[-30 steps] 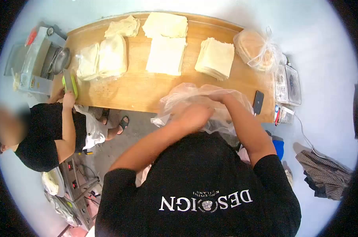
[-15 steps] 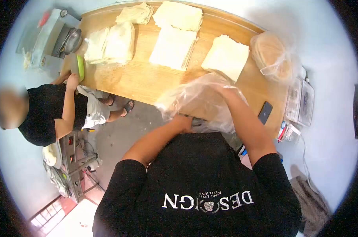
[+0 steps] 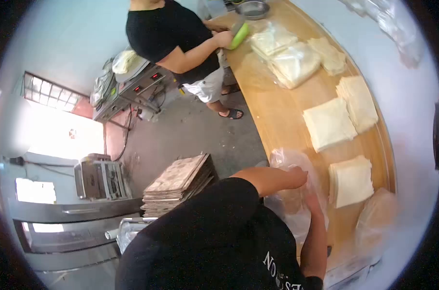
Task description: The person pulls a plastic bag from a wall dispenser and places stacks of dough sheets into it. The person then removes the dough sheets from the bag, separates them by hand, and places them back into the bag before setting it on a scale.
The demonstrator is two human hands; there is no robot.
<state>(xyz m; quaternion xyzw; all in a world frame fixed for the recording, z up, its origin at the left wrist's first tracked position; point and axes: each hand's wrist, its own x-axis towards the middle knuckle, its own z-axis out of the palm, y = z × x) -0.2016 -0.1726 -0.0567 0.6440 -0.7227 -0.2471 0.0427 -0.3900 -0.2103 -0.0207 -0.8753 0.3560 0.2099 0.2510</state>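
A clear plastic bag (image 3: 288, 195) hangs at the near edge of the wooden table, between my hands. My left hand (image 3: 297, 178) is closed on the upper part of the bag. Lower down, my right hand (image 3: 313, 202) grips the bag's side; its fingers are blurred and partly covered by the film. Just beyond my hands lies a stack of thin pale sheets (image 3: 351, 181) that look like dough. Farther up the table are another stack of sheets (image 3: 328, 124) and a bagged stack (image 3: 297, 63). A second clear bag with round tan contents (image 3: 375, 220) lies beside the nearest stack.
Across the wooden table (image 3: 272, 116), a co-worker in a black shirt (image 3: 173, 36) holds a light green item (image 3: 239, 36). A metal bowl (image 3: 252, 8) stands at the far end. Behind me are stacked boards (image 3: 178, 181) and a steel oven (image 3: 67, 232).
My view has swung left, bringing the oven and stacked boards into sight. My hands have come closer together, with the bag gathered lower between them.
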